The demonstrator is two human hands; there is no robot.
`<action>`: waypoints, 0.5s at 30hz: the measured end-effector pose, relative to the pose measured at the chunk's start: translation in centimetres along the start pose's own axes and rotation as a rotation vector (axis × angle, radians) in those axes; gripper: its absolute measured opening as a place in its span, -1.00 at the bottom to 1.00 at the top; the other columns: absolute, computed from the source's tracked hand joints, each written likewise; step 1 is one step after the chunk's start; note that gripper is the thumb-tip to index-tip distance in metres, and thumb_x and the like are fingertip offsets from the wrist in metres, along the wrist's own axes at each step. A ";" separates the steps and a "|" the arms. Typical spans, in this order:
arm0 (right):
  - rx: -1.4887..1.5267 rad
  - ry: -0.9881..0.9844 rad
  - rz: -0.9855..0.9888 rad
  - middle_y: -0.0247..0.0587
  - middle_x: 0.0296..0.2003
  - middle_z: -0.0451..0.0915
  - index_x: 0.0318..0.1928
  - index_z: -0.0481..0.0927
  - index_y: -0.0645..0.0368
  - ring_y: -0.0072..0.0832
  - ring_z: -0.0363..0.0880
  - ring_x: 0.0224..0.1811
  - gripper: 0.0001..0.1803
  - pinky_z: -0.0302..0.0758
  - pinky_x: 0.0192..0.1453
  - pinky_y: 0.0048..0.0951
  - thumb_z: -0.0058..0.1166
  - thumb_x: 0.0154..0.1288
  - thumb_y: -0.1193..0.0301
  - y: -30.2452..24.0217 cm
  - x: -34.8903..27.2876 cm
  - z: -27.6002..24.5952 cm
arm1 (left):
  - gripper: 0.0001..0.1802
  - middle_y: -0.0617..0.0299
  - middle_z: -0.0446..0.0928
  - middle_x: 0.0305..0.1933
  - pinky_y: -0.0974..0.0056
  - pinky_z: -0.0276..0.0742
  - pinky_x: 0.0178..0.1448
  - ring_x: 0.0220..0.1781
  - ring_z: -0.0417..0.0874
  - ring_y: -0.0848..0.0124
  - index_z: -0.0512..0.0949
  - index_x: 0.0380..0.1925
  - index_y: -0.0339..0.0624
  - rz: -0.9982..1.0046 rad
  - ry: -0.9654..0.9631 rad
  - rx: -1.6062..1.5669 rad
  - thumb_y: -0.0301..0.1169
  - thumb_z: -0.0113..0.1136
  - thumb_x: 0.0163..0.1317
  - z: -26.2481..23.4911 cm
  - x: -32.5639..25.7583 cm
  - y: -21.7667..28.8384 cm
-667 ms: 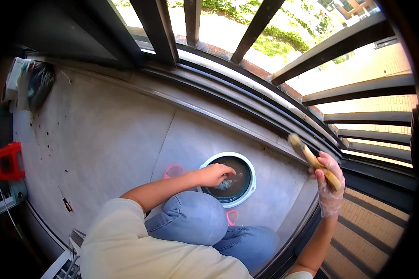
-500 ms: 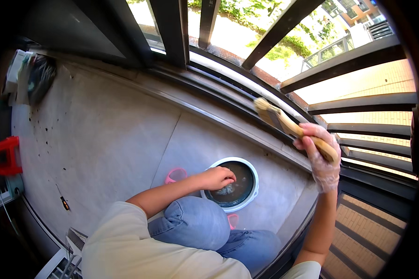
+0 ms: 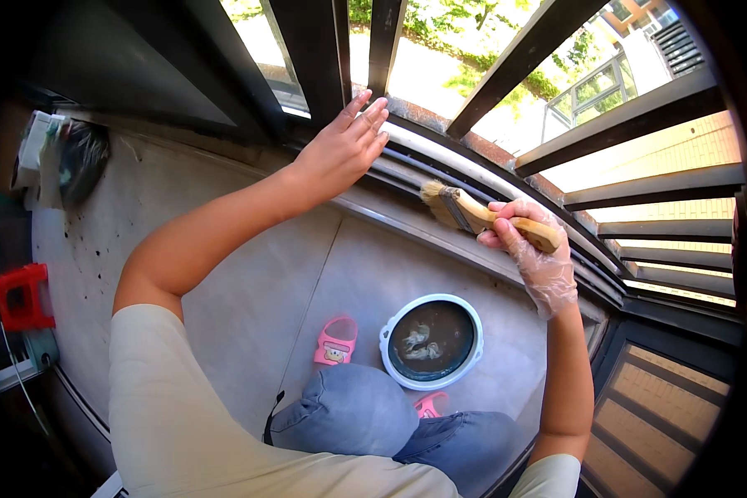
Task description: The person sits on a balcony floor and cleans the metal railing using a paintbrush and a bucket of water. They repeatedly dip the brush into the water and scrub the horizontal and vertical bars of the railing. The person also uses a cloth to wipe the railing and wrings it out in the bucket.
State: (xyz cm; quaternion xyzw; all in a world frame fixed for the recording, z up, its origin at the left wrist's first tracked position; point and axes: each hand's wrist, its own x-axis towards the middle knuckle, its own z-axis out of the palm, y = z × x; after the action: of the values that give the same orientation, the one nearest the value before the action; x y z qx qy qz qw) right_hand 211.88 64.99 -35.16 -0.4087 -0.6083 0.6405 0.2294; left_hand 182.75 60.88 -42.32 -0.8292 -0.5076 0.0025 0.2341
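Right of the frame's centre, the person's right hand (image 3: 537,256) (in a crinkled, clear plastic glove (image 3: 552,286)) clasps a flat, pale-bristled wooden brush (image 3: 473,214); the bare left hand (image 3: 346,152) is splayed at upper centre.

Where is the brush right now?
In the head view, the brush is right of centre, held in the gloved right hand, its bristles near the window track, pictured higher than the round basin.
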 end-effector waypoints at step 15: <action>0.409 0.103 -0.798 0.04 -0.05 0.52 -0.11 0.53 0.25 -0.30 0.50 0.04 -0.75 0.42 0.16 -0.37 0.13 0.15 0.61 -6.5 3.3 4.2 | -0.86 0.14 0.58 -0.24 0.18 0.50 -0.10 -0.19 0.59 0.16 0.56 -0.33 -0.18 -0.360 -0.245 -1.009 -0.48 0.13 0.06 -7.8 -9.6 5.9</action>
State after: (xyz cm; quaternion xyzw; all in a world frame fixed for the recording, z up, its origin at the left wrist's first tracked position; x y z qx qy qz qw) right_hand 205.36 66.13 -29.97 -0.1196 -0.5669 0.5880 0.5644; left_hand 184.94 47.58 -39.95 -0.7323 -0.6030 -0.1849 -0.2567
